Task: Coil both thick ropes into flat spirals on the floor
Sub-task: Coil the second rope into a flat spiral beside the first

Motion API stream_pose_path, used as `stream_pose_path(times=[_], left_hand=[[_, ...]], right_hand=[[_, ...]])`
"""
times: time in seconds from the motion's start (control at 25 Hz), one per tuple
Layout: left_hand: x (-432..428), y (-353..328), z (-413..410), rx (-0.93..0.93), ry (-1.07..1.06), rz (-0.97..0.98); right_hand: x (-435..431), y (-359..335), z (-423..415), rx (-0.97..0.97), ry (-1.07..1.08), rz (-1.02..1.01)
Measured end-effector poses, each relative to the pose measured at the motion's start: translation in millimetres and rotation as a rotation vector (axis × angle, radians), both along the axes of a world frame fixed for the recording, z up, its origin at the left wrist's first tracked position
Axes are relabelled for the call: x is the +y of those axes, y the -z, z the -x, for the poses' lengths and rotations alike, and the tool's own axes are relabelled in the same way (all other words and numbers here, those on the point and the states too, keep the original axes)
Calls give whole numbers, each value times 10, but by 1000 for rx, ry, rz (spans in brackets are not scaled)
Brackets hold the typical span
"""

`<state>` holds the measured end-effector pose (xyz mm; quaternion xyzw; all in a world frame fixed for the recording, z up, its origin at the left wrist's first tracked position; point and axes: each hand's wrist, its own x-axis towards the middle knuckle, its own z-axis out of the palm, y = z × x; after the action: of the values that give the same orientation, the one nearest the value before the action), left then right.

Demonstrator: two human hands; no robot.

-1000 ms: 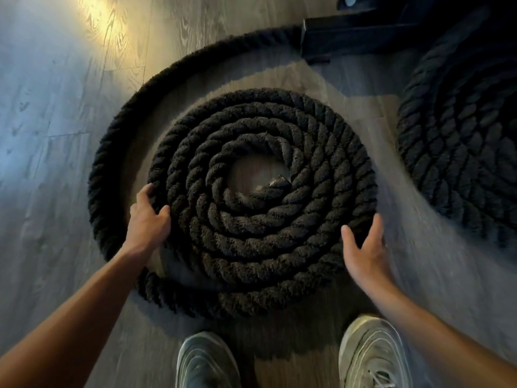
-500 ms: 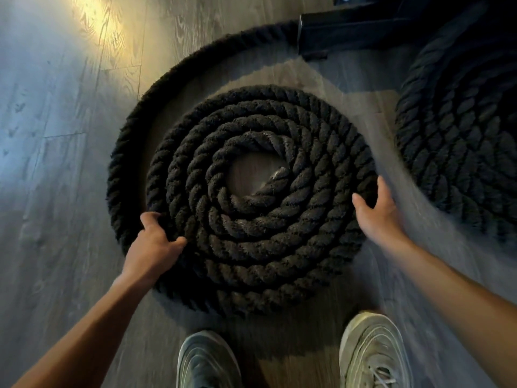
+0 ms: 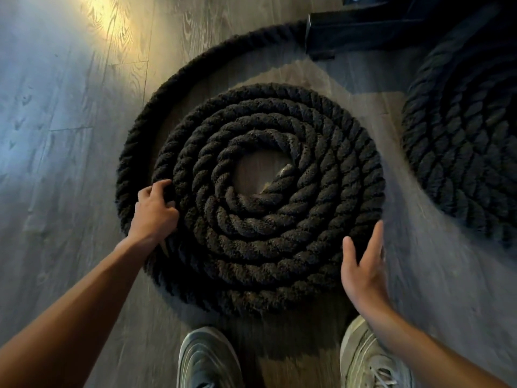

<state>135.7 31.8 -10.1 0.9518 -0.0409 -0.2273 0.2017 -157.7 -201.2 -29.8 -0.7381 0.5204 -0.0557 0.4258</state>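
The fingers [image 3: 156, 189] of the left hand [image 3: 155, 214] were curled over the outer turn of the rope [image 3: 279, 247]. They gripped it at the left side of the spiral, probably to draw the loose turn tight against the others. The fingers [image 3: 373, 245] of the right hand [image 3: 361, 273] were straight and a little spread and held nothing. They stood at the near right rim of the spiral, and it is not possible to tell whether they touched it. Their purpose seemed to be to keep the coil from sliding.

The spiral lay flat on the floor [image 3: 70, 135], just beyond the shoes [image 3: 209, 359]. It was almost round, so it had no clear long axis. Its inner end [image 3: 282, 176] pointed to the far right. The free part [image 3: 134, 152] ran around the left side toward a dark frame [image 3: 363, 26] at the far side. The second coil [image 3: 461, 152] lay apart, to the right.
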Motion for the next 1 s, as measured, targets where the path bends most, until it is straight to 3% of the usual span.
stream_pose_path(times=[0.24, 0.36, 0.48, 0.68, 0.84, 1.0], left_hand=[[10, -112, 129, 83, -13, -68], [4, -186, 273, 97, 134, -247], [-34, -180, 429, 123, 221, -288], [-51, -259, 358, -88, 399, -458], [-163, -162, 37, -131, 338, -285], [-199, -49, -2, -195, 277, -273]], right_hand=[[-397, 69, -1, -43, -84, 68], [-741, 99, -92, -25, -86, 62], [-1017, 90, -253, -2, -38, 45], [-975, 72, -275, 51, 83, 8], [-415, 35, 47, 51, 67, 18], [-406, 53, 68, 30, 50, 23]])
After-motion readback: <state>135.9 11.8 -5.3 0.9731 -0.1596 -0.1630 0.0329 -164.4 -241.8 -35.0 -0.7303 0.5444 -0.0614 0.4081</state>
